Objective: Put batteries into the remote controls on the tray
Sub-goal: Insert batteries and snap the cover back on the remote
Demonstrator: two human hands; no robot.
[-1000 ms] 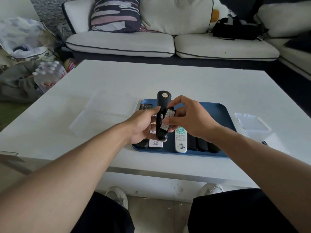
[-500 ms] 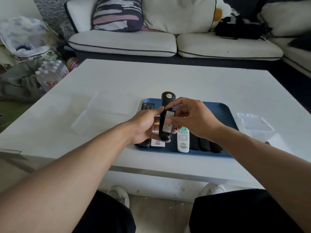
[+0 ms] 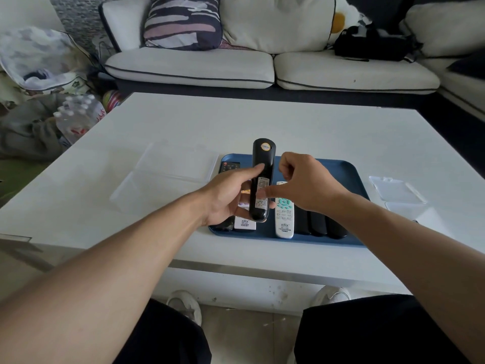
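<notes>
Left hand (image 3: pixel 231 198) gripping black remote (image 3: pixel 262 179) back-up mid-frame, right hand (image 3: pixel 307 185) loosely curled, thumb touching remote, blue tray (image 3: pixel 349 174) remotes partly hidden behind both hands

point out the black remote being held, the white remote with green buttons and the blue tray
black remote (image 3: pixel 263 164), head view, upper back below the round sticker
white remote (image 3: pixel 284 219), head view, middle of its button face
blue tray (image 3: pixel 349 177), head view, bare right part

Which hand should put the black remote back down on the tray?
The left hand, probably. It already grips the black remote, back side up, right above the blue tray. The right hand is beside the remote with fingers curled, and I cannot tell whether its thumb touches it.
</notes>
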